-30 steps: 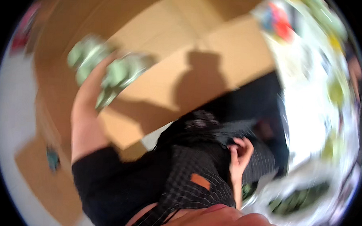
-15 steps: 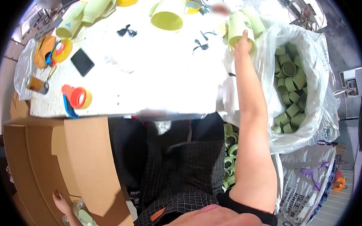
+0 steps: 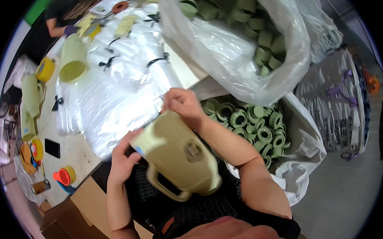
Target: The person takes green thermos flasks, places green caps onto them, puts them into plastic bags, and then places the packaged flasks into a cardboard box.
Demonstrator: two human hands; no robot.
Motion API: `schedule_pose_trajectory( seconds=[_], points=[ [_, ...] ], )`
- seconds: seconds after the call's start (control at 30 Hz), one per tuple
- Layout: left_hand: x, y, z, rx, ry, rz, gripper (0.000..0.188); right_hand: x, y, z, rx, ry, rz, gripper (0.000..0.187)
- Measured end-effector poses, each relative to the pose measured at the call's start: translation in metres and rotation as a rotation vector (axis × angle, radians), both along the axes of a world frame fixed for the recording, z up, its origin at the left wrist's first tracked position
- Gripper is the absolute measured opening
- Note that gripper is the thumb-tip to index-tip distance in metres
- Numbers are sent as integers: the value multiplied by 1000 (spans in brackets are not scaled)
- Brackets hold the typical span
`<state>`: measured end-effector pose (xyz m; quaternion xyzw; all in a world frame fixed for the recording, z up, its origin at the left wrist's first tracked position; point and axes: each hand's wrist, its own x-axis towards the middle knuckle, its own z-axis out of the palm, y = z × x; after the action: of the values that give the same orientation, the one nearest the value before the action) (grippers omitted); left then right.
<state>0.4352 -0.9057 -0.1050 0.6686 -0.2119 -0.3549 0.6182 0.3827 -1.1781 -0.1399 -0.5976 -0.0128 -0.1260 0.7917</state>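
A pale green pitcher [image 3: 180, 150] lies tilted over my lap, its handle toward me and a dark round mark on its side. My left hand [image 3: 123, 161] grips its far left edge, thumb beside a small blue patch. At the pitcher's far right end, my right hand [image 3: 184, 107] is closed, fingertips bunched beside the rim and the edge of the clear plastic bags [image 3: 120, 104]. What those fingertips pinch, if anything, is hidden. The bags lie stacked flat on the table, with black ties [image 3: 107, 64] on them.
To the right, a white sack [image 3: 301, 163] holds green ring-shaped parts [image 3: 265, 134]; beyond it stands a plastic-lined bag [image 3: 292, 60] of green cups. Another pitcher [image 3: 72, 60], a phone [image 3: 52, 148] and tape rolls [image 3: 45, 69] are on the table. A co-worker [image 3: 60, 14] is at the far left.
My view has swung right. My right hand has brought a pitcher from the table's far right to my lap. My left hand has come up from the cardboard box to the pitcher.
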Motion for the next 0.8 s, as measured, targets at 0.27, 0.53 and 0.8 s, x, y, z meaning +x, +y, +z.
schedule_pose_trajectory(
  seconds=[0.27, 0.53, 0.8],
  points=[
    [-82, 49, 21, -145, 242, 334, 47, -100, -326, 6, -1940, 1035, -1036, 48],
    [-100, 42, 20, -192, 287, 817, 42, -106, -166, 4, -815, 196, -883, 56],
    [-118, 68, 20, -165, 277, 735, 40, -122, 3, 11, 113, 141, -108, 56]
  ],
)
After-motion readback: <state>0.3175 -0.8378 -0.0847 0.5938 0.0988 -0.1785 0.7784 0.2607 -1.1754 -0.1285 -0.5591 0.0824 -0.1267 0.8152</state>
